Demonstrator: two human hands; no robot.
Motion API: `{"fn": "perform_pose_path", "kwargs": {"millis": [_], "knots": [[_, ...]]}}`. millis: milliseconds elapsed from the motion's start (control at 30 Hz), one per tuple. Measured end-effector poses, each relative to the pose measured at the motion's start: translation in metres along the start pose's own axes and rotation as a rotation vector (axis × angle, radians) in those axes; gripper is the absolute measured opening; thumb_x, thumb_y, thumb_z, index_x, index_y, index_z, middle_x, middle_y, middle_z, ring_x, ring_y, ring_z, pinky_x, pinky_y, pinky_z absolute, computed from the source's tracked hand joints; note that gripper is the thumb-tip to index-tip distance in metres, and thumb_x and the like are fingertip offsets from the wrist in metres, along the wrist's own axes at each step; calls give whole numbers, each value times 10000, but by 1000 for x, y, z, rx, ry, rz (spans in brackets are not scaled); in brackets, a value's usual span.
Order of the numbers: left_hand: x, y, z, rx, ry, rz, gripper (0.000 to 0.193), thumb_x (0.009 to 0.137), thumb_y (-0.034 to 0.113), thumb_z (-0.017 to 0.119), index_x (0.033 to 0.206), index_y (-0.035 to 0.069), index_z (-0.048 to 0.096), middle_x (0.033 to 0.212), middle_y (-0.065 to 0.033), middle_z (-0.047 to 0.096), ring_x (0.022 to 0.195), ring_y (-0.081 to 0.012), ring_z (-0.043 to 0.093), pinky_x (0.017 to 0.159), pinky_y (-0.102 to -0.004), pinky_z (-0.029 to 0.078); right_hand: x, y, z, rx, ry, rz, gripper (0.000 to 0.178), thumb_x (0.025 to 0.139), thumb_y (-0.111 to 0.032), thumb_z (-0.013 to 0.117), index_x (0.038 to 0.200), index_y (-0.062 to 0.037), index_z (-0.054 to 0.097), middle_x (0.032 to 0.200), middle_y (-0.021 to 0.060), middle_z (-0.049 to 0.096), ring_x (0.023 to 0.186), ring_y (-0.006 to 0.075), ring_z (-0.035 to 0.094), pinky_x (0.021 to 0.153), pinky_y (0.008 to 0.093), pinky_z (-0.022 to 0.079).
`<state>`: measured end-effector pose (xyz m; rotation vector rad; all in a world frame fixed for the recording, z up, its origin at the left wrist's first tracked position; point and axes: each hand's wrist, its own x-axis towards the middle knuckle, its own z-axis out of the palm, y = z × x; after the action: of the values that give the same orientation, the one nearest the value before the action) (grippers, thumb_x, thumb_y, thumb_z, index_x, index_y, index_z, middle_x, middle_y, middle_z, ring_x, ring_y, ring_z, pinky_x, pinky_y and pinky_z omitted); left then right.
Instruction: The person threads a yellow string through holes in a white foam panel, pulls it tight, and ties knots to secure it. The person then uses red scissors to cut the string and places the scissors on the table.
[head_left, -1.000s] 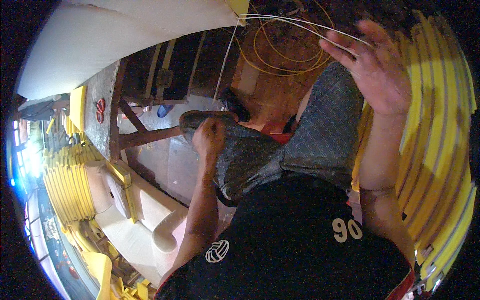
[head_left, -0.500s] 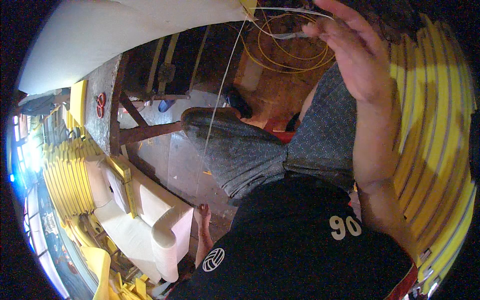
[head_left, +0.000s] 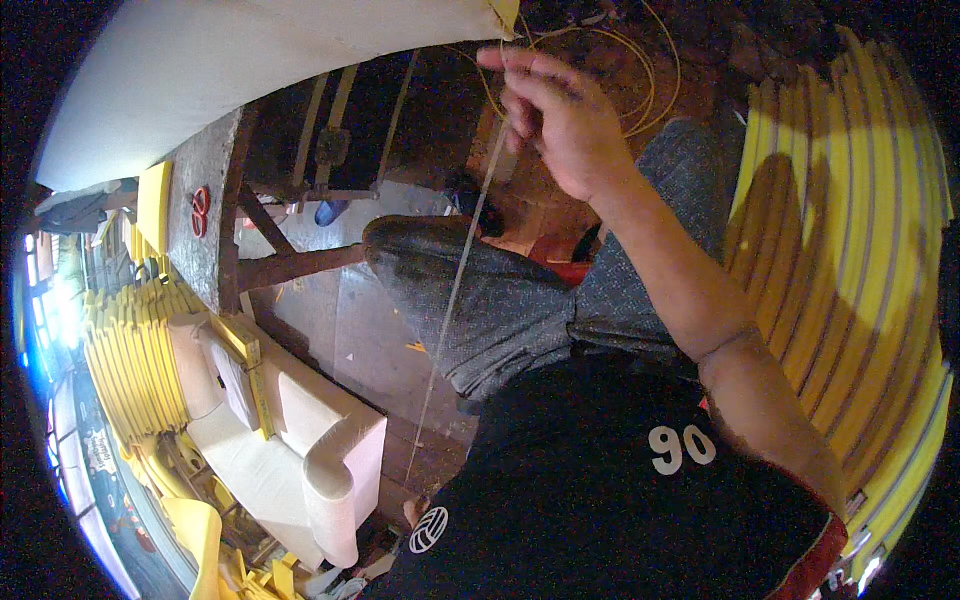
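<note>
A pale thread (head_left: 455, 290) runs taut and slanting from beside my right hand (head_left: 570, 125) down to my left hand (head_left: 412, 510). The right hand is raised at the corner of a cream upholstered piece (head_left: 220, 70), its index finger stretched toward the corner and its other fingers curled around the thread. My left hand is low beside my shirt, mostly hidden by it; the thread leads into its closed fingers. Yellow material (head_left: 506, 15) shows at the corner of the upholstered piece.
Red-handled scissors (head_left: 200, 212) lie on the dark work table (head_left: 205, 160). A yellow hose or cord (head_left: 650, 110) is coiled on the floor. Yellow stacked slats (head_left: 840, 250) stand at my right. A small cream sofa (head_left: 270, 470) stands at the lower left.
My right hand has moved left to the thread by the upholstered corner. My left hand has drawn lower and back behind my shirt, pulling the thread along. The loose white strand loop is gone.
</note>
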<state>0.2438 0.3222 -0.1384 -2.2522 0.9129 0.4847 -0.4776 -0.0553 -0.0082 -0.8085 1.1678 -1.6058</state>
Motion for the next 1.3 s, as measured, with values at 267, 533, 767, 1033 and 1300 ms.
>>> {"fn": "perform_pose_path", "kwargs": {"millis": [267, 533, 767, 1033, 1300], "knots": [[78, 160, -96, -356, 448, 256, 224, 961, 201, 556, 914, -6, 628, 831, -191, 639, 776, -321, 614, 682, -435, 470, 25, 36, -46, -1055, 224, -580, 206, 892, -105, 602, 1083, -114, 678, 803, 136, 681, 716, 310, 663, 628, 435, 528], [-123, 349, -345, -367, 1169, 1183, 144, 932, 114, 627, 1026, 46, 712, 903, -154, 688, 837, -336, 648, 757, -408, 513, 43, 29, -34, -1013, 75, -506, 251, 910, -120, 599, 1148, -83, 668, 950, 173, 697, 851, 353, 673, 756, 429, 559], [-268, 422, -394, -91, 1085, 1805, 189, 785, 35, 714, 973, 50, 702, 893, -104, 680, 871, -299, 658, 758, -409, 531, -61, -47, -18, -741, 92, -657, 356, 891, -168, 699, 1228, -68, 650, 1134, 148, 656, 831, 273, 691, 765, 360, 549], [-313, 496, -375, -304, 893, 1978, 150, 779, 54, 708, 928, 54, 690, 813, -98, 664, 736, -304, 637, 686, -410, 521, -103, -48, -10, -442, -193, -371, 291, 878, -113, 712, 1160, -47, 685, 1007, 119, 704, 928, 207, 686, 839, 313, 528], [-321, 549, -354, -614, 651, 1860, 122, 837, 79, 687, 942, 18, 703, 914, -143, 700, 802, -315, 684, 701, -383, 533, -80, -24, -22, -374, 96, -548, 195, 926, -117, 669, 1101, -36, 691, 1045, 103, 713, 950, 198, 687, 843, 305, 536]]}}
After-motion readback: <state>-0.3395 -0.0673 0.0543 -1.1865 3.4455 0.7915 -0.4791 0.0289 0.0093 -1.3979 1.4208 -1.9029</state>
